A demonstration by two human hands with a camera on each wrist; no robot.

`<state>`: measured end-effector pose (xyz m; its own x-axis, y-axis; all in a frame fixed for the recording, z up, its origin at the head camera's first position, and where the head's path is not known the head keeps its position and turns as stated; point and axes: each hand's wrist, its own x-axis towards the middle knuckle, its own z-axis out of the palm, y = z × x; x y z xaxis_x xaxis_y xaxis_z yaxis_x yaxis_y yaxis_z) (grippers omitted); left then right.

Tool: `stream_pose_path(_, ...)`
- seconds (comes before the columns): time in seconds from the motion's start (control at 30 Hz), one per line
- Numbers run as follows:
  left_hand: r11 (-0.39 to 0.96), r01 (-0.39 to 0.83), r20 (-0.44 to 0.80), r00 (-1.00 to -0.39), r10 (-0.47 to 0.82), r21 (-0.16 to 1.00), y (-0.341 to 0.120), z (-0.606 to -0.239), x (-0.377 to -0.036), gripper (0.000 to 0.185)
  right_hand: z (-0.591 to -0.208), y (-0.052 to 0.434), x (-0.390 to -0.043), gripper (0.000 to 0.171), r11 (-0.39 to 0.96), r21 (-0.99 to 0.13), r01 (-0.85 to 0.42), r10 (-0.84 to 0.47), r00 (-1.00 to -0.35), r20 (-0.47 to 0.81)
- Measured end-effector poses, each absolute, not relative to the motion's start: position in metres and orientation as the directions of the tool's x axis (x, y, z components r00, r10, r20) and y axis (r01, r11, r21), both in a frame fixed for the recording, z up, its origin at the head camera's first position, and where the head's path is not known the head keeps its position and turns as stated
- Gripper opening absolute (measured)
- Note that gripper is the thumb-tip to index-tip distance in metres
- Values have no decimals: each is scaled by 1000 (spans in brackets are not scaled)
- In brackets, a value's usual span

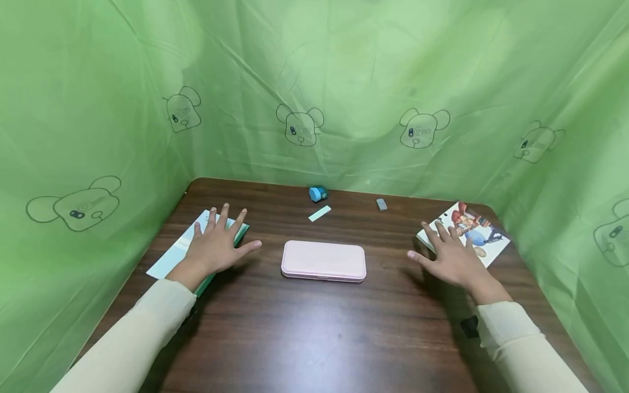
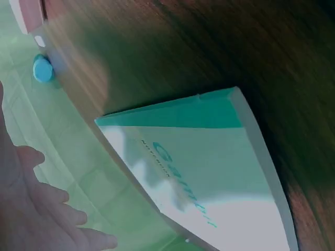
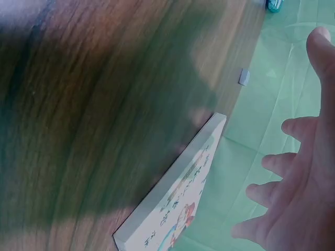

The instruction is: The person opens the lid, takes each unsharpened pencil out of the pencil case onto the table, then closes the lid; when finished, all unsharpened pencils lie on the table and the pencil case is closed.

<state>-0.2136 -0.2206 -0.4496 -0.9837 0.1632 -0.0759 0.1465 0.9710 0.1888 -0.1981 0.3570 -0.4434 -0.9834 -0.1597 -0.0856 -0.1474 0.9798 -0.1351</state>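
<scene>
My left hand [image 1: 221, 240] is spread flat with straight fingers over a green-edged notebook [image 1: 169, 259] at the table's left side; contact with the cover is unclear. The left wrist view shows the notebook [image 2: 209, 167] closed and the fingers [image 2: 47, 219] holding nothing. My right hand [image 1: 444, 251] is likewise spread, its fingertips over the near corner of an illustrated book [image 1: 479, 232] at the right. In the right wrist view the book [image 3: 178, 198] lies flat and the fingers [image 3: 293, 172] are splayed and empty. A shut pink case [image 1: 324, 261] lies between the hands.
On the dark wooden table [image 1: 314, 338], near the back edge, lie a small blue round object [image 1: 318, 193], a pale green strip [image 1: 320, 213] and a grey eraser [image 1: 381, 204]. Green sheeting [image 1: 344, 82] printed with bears walls in the back and both sides.
</scene>
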Motion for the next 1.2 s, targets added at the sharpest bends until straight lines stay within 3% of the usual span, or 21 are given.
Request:
stream_pose_path(0.17, 940, 181, -8, -981, 192, 290, -218, -439, -215, 102, -436, 348, -197, 104, 959, -228, -167, -186, -980, -65)
stream_pose_path(0.33, 799, 264, 81, -961, 263, 540, -192, -421, -209, 77, -426, 309, -198, 92, 873, -435, -221, -255, -967, -21)
stream_pose_path(0.43, 720, 358, 97, -921, 377, 595, -165, -421, -203, 63, -425, 271, -196, 79, 819, -501, -279, -321, -947, 3)
stream_pose_path(0.53, 703, 445, 70, -867, 493, 555, -139, -429, -197, 63, -429, 232, -193, 75, 776, -500, -385, -429, -903, 29)
stream_pose_path(0.67, 720, 504, 5, -821, 571, 477, -112, -440, -193, 77, -439, 194, -192, 86, 759, -422, -496, -540, -842, 19)
stream_pose_path(0.83, 719, 546, -36, -785, 618, 429, -95, -449, -196, 93, -452, 176, -191, 96, 788, -365, -496, -549, -835, -50)
stream_pose_path(1.2, 725, 600, 36, -778, 627, 339, -90, -457, -202, 88, -463, 163, -193, 104, 817, -266, -512, -538, -842, -31)
